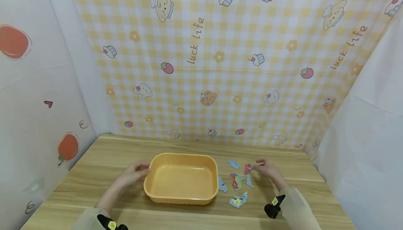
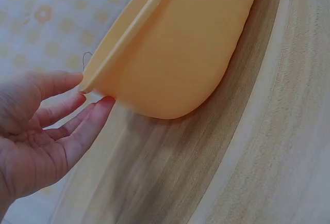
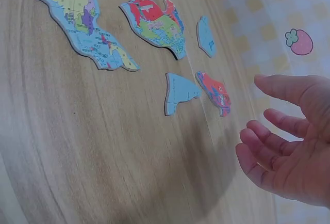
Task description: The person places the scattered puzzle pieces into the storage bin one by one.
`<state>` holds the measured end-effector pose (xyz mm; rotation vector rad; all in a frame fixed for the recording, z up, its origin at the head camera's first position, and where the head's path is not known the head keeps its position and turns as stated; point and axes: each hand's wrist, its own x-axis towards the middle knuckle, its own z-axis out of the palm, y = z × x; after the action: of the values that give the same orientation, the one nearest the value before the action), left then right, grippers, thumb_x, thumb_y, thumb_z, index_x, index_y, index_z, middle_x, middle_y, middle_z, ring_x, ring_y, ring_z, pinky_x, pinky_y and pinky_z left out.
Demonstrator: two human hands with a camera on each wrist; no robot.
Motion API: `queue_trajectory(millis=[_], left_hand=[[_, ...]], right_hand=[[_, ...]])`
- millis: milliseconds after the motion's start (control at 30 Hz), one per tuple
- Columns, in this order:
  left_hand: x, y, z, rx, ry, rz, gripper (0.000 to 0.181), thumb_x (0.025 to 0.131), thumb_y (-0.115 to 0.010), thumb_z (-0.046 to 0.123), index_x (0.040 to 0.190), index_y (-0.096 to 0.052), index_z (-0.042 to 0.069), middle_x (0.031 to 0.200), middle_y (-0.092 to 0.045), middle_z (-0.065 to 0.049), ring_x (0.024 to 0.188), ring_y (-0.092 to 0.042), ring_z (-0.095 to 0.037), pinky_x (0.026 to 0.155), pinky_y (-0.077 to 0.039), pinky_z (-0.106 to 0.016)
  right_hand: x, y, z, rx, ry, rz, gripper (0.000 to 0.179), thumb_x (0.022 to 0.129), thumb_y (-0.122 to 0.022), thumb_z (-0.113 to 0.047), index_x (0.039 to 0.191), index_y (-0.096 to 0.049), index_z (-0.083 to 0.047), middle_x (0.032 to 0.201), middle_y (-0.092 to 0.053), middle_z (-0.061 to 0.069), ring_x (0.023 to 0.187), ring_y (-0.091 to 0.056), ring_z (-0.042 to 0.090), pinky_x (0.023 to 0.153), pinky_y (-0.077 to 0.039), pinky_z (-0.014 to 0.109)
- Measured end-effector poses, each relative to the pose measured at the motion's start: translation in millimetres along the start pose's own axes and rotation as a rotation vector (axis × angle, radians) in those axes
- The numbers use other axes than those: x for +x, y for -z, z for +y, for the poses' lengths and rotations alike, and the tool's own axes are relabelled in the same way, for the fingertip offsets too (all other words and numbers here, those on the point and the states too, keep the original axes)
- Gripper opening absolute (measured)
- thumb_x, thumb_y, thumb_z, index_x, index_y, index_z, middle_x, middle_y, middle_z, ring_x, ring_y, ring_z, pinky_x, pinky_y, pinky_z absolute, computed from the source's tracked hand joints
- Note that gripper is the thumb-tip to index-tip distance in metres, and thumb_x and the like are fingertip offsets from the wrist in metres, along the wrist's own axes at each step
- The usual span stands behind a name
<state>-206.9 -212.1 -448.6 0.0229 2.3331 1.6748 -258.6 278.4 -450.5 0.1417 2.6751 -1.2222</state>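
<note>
My left hand (image 1: 136, 173) holds the left rim of a yellow-orange plastic basin (image 1: 148, 188). In the left wrist view, the thumb and fingertips (image 2: 105, 108) meet at the rim's corner, with the outer wall of the basin (image 2: 175, 59) beside them. To the right of the basin, my right hand (image 1: 267, 170) hovers over the table, its fingers loosely spread and holding nothing. Nearest to it lies a red and purple map puzzle piece (image 3: 215, 94), apart from the fingers in the right wrist view. A light blue puzzle piece (image 3: 180, 94) lies beside that one.
More map pieces lie on the wooden table (image 1: 176, 216): a red-green one (image 3: 160, 27), a small blue one (image 3: 205, 36), a larger yellow-blue one (image 3: 85, 22) and a blue one (image 1: 222, 184) by the basin. A patterned cloth (image 1: 217, 83) hangs behind the table.
</note>
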Motion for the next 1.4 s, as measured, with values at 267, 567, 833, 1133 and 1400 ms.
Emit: queue_trajectory(millis=[267,567,833,1133,1400], left_hand=[[1.8,2.0,-4.2,-0.001,0.008,0.000,0.046,0.090,-0.057,0.016,0.123,-0.043,-0.013,0.117,-0.051,-0.029,0.089,-0.061,-0.017,0.074,-0.057,-0.036],[2.9,2.4,-1.5,-0.007,0.043,0.009,0.045,0.089,-0.057,0.013,0.123,-0.043,-0.013,0.116,-0.052,-0.026,0.087,-0.060,-0.016,0.074,-0.057,-0.035],[4.4,4.1,-2.0,-0.002,0.033,-0.028,0.046,0.090,-0.056,0.013,0.123,-0.041,-0.015,0.112,-0.052,-0.027,0.087,-0.060,-0.017,0.075,-0.057,-0.038],[5.6,7.4,-5.1,0.024,0.014,-0.052,0.048,0.089,-0.057,0.016,0.123,-0.042,-0.015,0.110,-0.053,-0.024,0.086,-0.059,-0.017,0.073,-0.057,-0.036],[5.1,7.0,-4.3,0.028,-0.008,-0.083,0.050,0.089,-0.058,0.016,0.122,-0.040,-0.016,0.110,-0.052,-0.025,0.087,-0.059,-0.017,0.074,-0.057,-0.037]], right_hand=[[7.1,-4.6,-2.8,0.018,-0.018,-0.008,0.053,0.083,-0.060,-0.013,0.122,-0.041,0.017,0.113,-0.051,0.036,0.080,-0.056,0.025,0.069,-0.053,0.035],[15.1,-16.4,2.9,0.012,0.005,0.019,0.050,0.080,-0.063,-0.012,0.114,-0.044,0.020,0.110,-0.053,0.034,0.087,-0.057,0.029,0.079,-0.052,0.039],[15.0,-26.4,-0.4,-0.001,0.027,0.063,0.030,0.080,-0.065,-0.010,0.092,-0.051,0.014,0.092,-0.060,0.025,0.080,-0.054,0.028,0.070,-0.047,0.036],[22.2,-37.3,-5.0,-0.022,0.075,0.128,0.008,0.072,-0.067,0.003,0.067,-0.066,0.010,0.056,-0.064,0.010,0.054,-0.054,0.011,0.055,-0.042,0.020],[37.4,-33.2,2.0,-0.214,0.080,0.122,0.021,0.068,-0.077,-0.011,0.060,-0.059,-0.004,0.059,-0.055,0.005,0.057,-0.045,0.016,0.051,-0.038,0.025]])
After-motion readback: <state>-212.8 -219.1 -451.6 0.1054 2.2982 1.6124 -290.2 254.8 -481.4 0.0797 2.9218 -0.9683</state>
